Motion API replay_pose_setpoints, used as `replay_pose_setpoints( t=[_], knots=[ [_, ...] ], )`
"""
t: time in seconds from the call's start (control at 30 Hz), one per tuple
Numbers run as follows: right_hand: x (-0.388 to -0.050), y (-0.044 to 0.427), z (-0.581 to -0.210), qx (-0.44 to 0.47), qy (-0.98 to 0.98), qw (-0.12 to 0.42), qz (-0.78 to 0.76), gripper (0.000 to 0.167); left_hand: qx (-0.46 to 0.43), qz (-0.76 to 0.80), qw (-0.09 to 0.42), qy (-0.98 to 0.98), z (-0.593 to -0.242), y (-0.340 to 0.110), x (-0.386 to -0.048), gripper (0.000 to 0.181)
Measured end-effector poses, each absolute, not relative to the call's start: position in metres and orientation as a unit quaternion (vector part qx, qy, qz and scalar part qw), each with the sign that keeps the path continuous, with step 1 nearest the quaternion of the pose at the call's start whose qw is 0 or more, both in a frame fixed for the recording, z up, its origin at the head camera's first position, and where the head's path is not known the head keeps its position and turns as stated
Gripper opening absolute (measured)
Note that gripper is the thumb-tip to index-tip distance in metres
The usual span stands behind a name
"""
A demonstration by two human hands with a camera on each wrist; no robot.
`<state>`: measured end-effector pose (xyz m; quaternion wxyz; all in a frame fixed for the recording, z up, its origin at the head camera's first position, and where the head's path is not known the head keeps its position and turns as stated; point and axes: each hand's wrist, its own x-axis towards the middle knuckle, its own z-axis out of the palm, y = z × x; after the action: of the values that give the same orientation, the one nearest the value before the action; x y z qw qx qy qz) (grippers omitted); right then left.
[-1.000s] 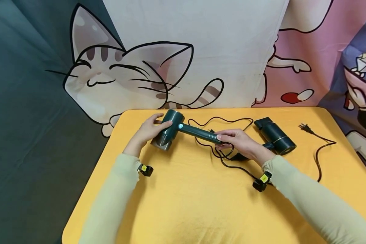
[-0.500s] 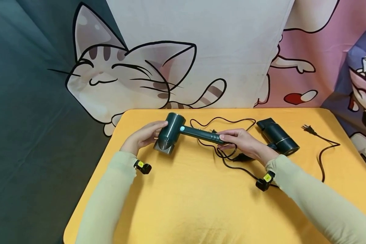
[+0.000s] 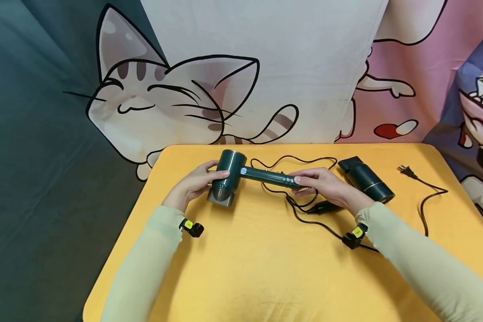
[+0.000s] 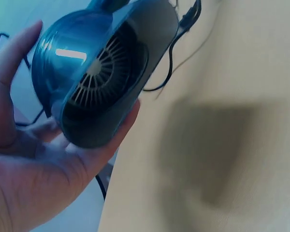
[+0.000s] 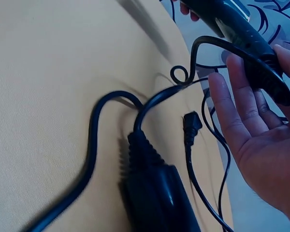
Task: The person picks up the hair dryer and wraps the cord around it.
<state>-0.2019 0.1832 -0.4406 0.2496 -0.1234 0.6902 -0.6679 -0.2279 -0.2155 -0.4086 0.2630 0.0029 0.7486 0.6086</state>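
A dark green hair dryer (image 3: 228,174) is held above the yellow table (image 3: 265,268), its clear nozzle (image 3: 221,197) pointing down toward the near side. My left hand (image 3: 193,184) grips the barrel, thumb on its front. In the left wrist view the fingers (image 4: 128,126) curve behind the barrel, and a grille shows inside the nozzle (image 4: 99,72). My right hand (image 3: 326,185) pinches the handle's end, where the cord comes out; the right wrist view shows thumb and fingers around that handle (image 5: 251,43).
A second dark hair dryer (image 3: 368,181) lies at the back right, its handle (image 3: 324,207) partly behind my right hand. Black cords (image 3: 291,156) loop behind and below the held dryer. A plug (image 3: 406,171) lies near the right edge. A printed cloth (image 3: 298,67) hangs behind the table.
The held dryer has shifted slightly right, and its barrel stands more upright in view with the nozzle turned. My left hand has changed its hold on the barrel; my right hand keeps the handle.
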Motion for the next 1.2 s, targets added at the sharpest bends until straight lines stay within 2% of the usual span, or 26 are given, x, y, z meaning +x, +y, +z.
replay_pose_setpoints(
  t=[0.17, 0.3, 0.47, 0.6, 0.77, 1.2],
  knots=[
    [-0.207, 0.190, -0.435, -0.128, 0.700, 0.253, -0.656, 0.044, -0.011, 0.616, 0.247, 0.748, -0.408, -0.210, -0.224, 0.074],
    [-0.210, 0.192, -0.431, -0.136, 0.702, 0.262, -0.648, 0.044, -0.021, 0.620, 0.254, 0.742, -0.407, -0.209, -0.221, 0.073],
    [-0.212, 0.193, -0.428, -0.150, 0.702, 0.265, -0.644, 0.040, -0.028, 0.620, 0.272, 0.735, -0.405, -0.210, -0.215, 0.085],
    [-0.212, 0.192, -0.425, -0.139, 0.706, 0.265, -0.642, 0.043, -0.034, 0.627, 0.273, 0.729, -0.406, -0.208, -0.212, 0.089],
    [-0.214, 0.192, -0.419, -0.113, 0.723, 0.256, -0.632, 0.048, -0.045, 0.637, 0.252, 0.727, -0.407, -0.206, -0.210, 0.087],
    [-0.224, 0.209, -0.401, -0.114, 0.744, 0.215, -0.622, 0.067, -0.060, 0.655, 0.186, 0.730, -0.391, -0.212, -0.202, 0.086]
  ],
)
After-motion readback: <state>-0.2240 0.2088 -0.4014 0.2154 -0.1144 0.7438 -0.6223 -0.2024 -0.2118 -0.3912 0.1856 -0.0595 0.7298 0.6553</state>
